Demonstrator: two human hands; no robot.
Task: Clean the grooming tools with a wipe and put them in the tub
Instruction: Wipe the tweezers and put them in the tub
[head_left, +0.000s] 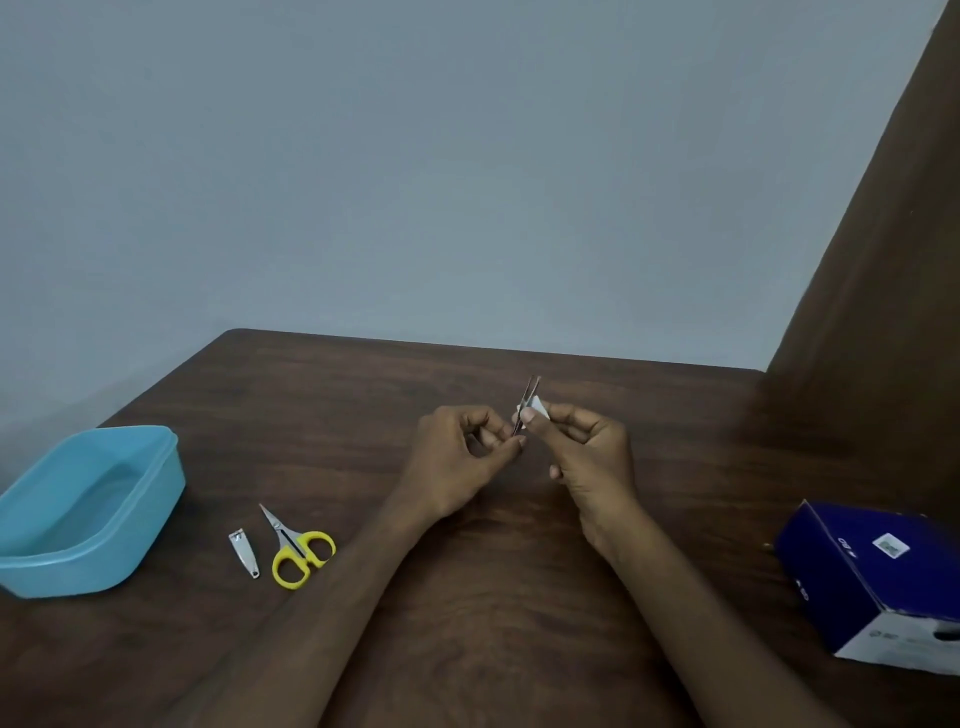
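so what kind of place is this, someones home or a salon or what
Probably a plain room at home or in an office, not a salon: a bare dark wooden table against an unadorned grey-blue wall, with a brown curtain at the right. Nothing shows salon fittings.

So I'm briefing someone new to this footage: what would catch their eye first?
Mid-table, the left hand and right hand hold thin tweezers with a white wipe pinched round them. At left sits an empty blue tub, with yellow-handled scissors and a nail clipper beside it.
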